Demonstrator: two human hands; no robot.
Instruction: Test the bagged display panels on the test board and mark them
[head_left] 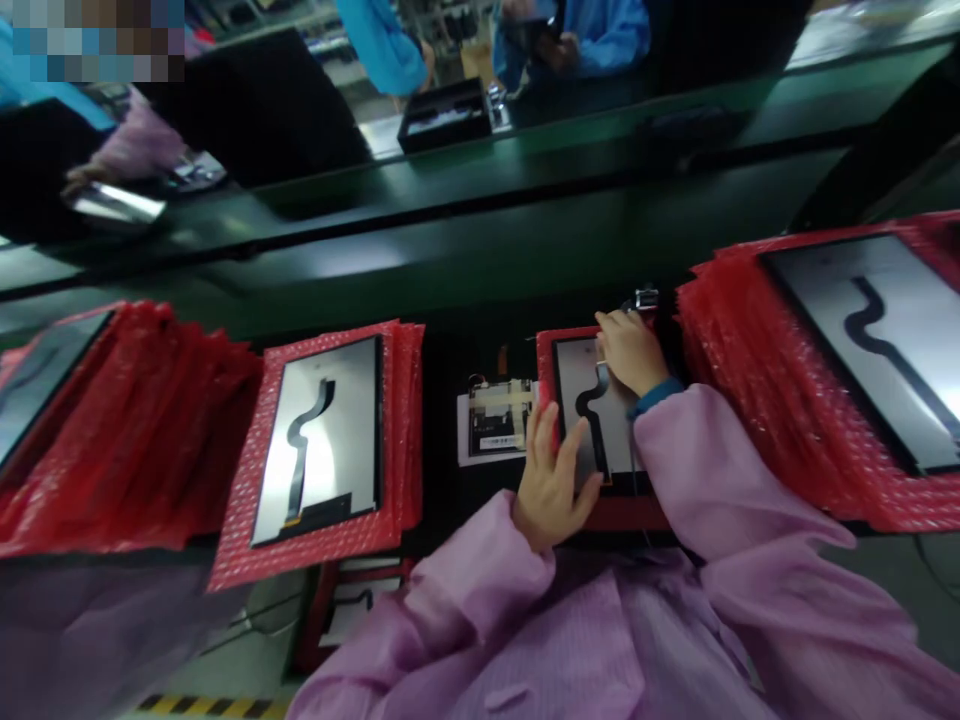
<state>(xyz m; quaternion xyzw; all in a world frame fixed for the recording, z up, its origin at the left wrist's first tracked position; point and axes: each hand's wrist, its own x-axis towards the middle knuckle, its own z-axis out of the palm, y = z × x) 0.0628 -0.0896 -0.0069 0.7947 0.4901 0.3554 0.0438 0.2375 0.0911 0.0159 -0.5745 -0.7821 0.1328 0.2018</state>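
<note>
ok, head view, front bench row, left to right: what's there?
Heaped red bubble-wrap sheets → grey display panel with black flex cable → small circuit board on white card → left hand → right hand → large dark-framed panel on red bubble-wrap stack.

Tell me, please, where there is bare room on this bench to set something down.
A dark strip lies bare between the left panel on red wrap and the small board. The green belt behind looks bare. Crowded: red wrap stacks at both sides, and the centre panel under the left hand and right hand.
</note>
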